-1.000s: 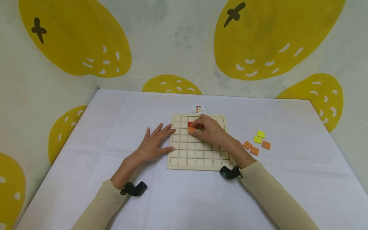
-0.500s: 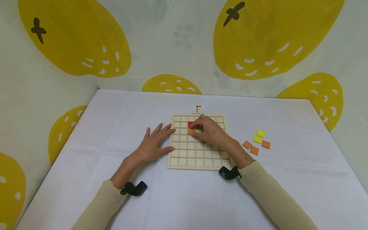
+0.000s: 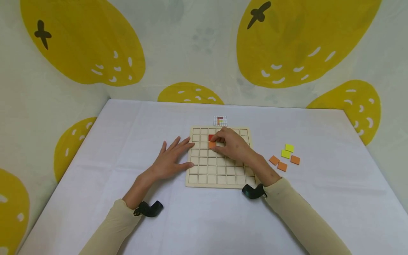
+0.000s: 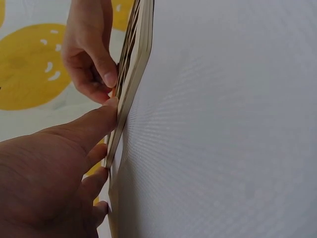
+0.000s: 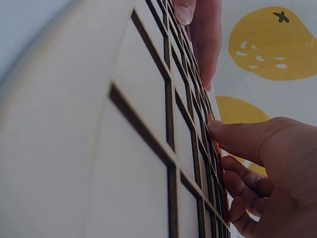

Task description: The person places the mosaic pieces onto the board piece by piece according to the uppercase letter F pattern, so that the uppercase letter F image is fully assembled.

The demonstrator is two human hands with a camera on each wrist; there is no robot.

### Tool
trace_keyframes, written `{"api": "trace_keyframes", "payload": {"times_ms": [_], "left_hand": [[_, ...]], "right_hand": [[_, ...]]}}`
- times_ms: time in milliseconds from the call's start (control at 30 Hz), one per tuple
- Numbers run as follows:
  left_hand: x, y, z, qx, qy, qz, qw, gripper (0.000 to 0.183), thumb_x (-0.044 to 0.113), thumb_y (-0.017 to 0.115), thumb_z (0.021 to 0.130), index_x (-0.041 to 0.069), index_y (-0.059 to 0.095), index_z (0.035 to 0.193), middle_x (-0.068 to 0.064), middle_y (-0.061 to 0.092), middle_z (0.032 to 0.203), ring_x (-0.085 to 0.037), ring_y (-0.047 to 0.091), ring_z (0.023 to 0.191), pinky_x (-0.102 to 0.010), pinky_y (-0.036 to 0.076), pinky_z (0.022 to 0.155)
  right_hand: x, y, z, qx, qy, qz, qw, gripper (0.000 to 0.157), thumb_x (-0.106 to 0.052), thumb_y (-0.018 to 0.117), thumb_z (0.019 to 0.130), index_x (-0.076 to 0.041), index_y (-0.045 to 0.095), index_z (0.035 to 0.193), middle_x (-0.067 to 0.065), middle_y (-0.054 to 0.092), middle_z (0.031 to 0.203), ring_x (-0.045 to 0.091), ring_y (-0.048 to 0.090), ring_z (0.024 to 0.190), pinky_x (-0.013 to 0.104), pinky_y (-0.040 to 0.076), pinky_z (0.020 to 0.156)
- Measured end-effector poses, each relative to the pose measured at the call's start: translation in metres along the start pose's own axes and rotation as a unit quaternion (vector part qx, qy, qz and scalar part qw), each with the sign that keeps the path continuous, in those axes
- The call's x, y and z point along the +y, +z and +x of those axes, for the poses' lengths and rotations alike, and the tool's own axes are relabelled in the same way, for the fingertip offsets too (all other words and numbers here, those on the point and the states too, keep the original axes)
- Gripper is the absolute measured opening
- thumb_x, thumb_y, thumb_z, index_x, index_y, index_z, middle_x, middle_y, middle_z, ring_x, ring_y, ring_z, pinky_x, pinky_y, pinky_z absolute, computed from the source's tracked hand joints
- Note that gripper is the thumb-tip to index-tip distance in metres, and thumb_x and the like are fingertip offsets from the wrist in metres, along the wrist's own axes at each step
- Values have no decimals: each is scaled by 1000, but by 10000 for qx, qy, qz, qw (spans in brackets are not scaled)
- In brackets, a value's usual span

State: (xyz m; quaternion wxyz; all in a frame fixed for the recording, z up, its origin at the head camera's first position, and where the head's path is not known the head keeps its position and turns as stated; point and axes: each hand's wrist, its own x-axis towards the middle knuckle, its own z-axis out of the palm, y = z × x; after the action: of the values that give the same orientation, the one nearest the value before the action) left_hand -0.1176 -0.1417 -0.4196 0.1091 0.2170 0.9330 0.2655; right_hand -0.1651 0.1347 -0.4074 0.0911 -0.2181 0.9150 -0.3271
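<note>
Head: right grip [image 3: 234, 144] pinching orange tile [image 3: 211, 145], part-hiding board [image 3: 203, 170]; left grip [image 3: 169, 163] wide; yellow tiles [image 3: 285, 154] rightward.

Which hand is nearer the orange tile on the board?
Right. The right hand touches the orange tile; the left hand is apart from it, at the left edge of the board.

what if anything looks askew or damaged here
Nothing really stands out. The board and card look intact, and nothing looks spilled. The loose orange tiles and yellow tiles lie at mixed angles right of the board, which seems ordinary. The right hand hides part of the board.
</note>
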Motion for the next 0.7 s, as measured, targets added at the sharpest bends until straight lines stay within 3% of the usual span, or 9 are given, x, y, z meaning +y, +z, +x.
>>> {"api": "trace_keyframes", "payload": {"times_ms": [467, 700], "left_hand": [[-1, 0, 0, -49, -47, -39, 10000, 73, 42, 71, 98, 22, 41, 161, -1, 26, 175, -35, 10, 165, -74, -5, 125], [-2, 1, 1, -58, -52, -84, 9999, 73, 43, 71, 97, 24, 41, 161, 1, 26, 175, -33, 9, 166, -73, -6, 126]], "right_hand": [[-1, -5, -3, 87, 13, 517, 9986, 27, -18, 80, 92, -12, 75, 118, 5, 68, 113, 23, 62, 101, 37, 52, 92], [3, -16, -11, 178, 158, 624, 9978, 23, -17, 77, 95, -13, 75, 117, 5, 67, 110, 21, 59, 95, 33, 50, 84]]}}
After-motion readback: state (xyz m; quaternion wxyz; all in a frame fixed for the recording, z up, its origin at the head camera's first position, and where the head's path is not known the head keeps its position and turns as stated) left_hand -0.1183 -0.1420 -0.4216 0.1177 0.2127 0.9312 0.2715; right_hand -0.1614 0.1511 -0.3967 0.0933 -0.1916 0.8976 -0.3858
